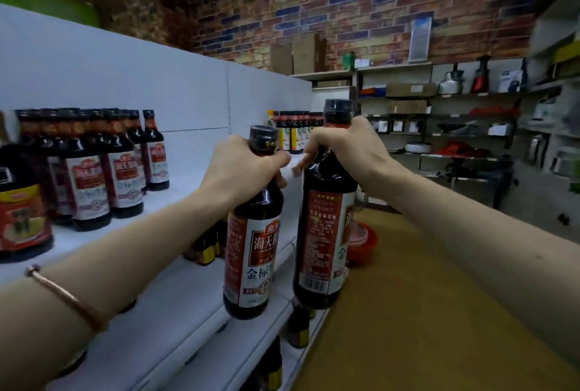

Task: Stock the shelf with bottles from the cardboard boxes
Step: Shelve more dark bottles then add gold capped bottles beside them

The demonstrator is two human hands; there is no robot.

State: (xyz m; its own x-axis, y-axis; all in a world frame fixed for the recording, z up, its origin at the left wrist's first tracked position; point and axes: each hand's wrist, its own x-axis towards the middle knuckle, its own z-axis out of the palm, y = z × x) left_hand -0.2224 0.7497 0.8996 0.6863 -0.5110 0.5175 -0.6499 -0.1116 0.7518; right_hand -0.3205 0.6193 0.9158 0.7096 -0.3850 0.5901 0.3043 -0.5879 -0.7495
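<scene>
Two dark sauce bottles are held up in the air in front of the white shelf [175,202], off its front edge. The left bottle [251,252], with a red and white label, hangs upright from the left hand [241,167], whose fingers are wrapped tight around its neck just below the black cap. The right bottle [326,227], slightly larger in view and turned so its barcode shows, is gripped the same way at the neck by the right hand [342,152]. The two bottles are close side by side without clearly touching. A thin bracelet [66,296] circles the left forearm. On the shelf toward its left end stands a row of similar bottles [103,167], and more bottles [296,130] stand at its far end.
</scene>
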